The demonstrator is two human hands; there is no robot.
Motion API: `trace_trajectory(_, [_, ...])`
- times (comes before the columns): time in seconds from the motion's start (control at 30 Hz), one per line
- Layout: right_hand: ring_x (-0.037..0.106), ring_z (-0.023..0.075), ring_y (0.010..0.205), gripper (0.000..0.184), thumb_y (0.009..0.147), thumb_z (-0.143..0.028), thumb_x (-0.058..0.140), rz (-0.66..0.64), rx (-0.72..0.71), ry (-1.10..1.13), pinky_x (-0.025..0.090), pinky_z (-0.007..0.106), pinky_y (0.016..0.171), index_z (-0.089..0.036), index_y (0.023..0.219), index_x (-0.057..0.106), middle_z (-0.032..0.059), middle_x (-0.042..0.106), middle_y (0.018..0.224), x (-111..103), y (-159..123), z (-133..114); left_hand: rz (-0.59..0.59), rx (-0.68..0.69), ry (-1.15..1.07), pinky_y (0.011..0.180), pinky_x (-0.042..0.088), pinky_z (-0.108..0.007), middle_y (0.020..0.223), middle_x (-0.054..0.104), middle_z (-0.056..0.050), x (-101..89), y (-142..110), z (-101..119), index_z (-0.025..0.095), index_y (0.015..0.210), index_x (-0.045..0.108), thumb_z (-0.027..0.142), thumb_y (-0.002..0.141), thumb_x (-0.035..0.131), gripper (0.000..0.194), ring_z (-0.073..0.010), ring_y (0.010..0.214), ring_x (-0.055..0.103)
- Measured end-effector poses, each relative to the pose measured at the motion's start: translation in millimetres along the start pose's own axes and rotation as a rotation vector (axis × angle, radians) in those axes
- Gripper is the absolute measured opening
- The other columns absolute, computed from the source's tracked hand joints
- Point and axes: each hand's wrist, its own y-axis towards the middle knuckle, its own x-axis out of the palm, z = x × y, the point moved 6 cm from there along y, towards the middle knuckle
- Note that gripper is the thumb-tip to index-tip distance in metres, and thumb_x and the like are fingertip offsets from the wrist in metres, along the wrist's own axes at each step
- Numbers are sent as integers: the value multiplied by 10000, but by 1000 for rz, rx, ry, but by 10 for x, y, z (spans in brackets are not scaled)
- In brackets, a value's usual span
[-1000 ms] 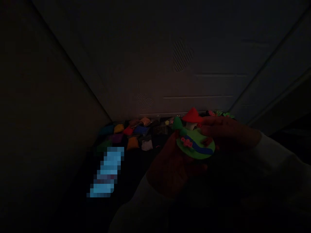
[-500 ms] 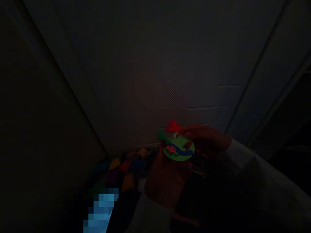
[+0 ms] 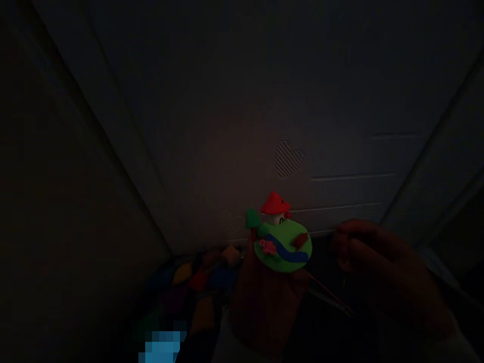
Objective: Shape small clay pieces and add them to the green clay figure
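Observation:
The room is very dark. My left hand (image 3: 264,302) holds up a small clay model (image 3: 283,242) from below: a green disc with a blue stripe, pink flowers, a green tree and a little house under a red roof. My right hand (image 3: 378,267) hovers just to the right of the model, apart from it, with its fingers curled. Whether it holds anything I cannot make out. Both wrists wear pale sleeves.
Several coloured clay packets (image 3: 200,277) lie on the dark surface behind the model, in yellow, red, blue and orange. A glowing blue screen (image 3: 162,345) lies at the bottom left. A white panelled board with heart cut-outs (image 3: 289,159) rises behind.
My right hand has come off the model and drawn back to the right. The left hand still holds the model up. The camera has tilted slightly.

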Motion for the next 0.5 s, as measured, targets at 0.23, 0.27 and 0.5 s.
trace_trajectory(0.23, [537,86,819,206,738,-211,558,-57,-389,-364,480,118,629,-320,912,561,-39,553,909,167,-147,-324,28,-87,-71,770,464,-360,1106,532,-13,69,-9,49,304,1036,527,399,836,296,320,-233,1059,463])
trace_trajectory(0.27, [532,90,848,208,733,-202,561,-52,-449,-403,479,120,645,-304,915,560,-36,552,913,184,-167,-371,23,-113,-208,786,461,-362,1095,541,-13,92,-17,41,290,1021,538,415,829,310,323,-236,1055,467])
trace_trajectory(0.5, [516,85,913,175,738,-199,550,-14,-602,-603,454,108,687,-261,901,558,-21,537,953,253,-306,-509,-134,-312,-796,855,430,-380,1100,555,23,271,-48,-101,303,1024,540,498,785,365,355,-227,1079,463])
